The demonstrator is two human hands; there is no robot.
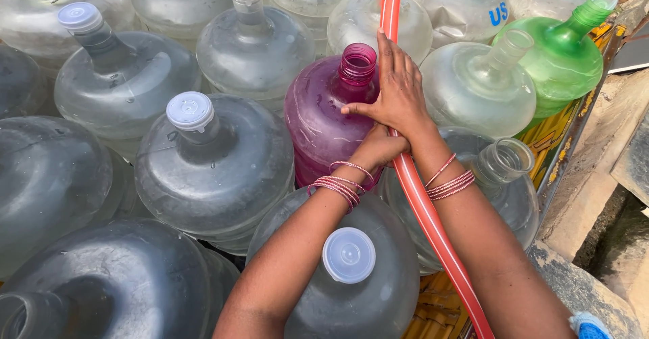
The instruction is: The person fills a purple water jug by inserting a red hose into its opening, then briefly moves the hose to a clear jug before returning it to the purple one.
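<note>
A red hose [426, 210] runs from the bottom right up to the top middle, across a crowd of big water jugs. My left hand [380, 146] is closed around the hose beside the purple jug [324, 119], whose neck has no cap. My right hand [399, 89] lies over the left one, fingers stretched flat along the hose and thumb pointing toward the purple jug's open mouth. Both wrists wear pink bangles.
Several clear jugs surround the purple one, some with white caps [190, 110], some uncapped [510, 158]. A green jug [561, 62] stands at the top right. A capped jug [348, 254] sits below my arms. A concrete ledge [595, 197] borders the right side.
</note>
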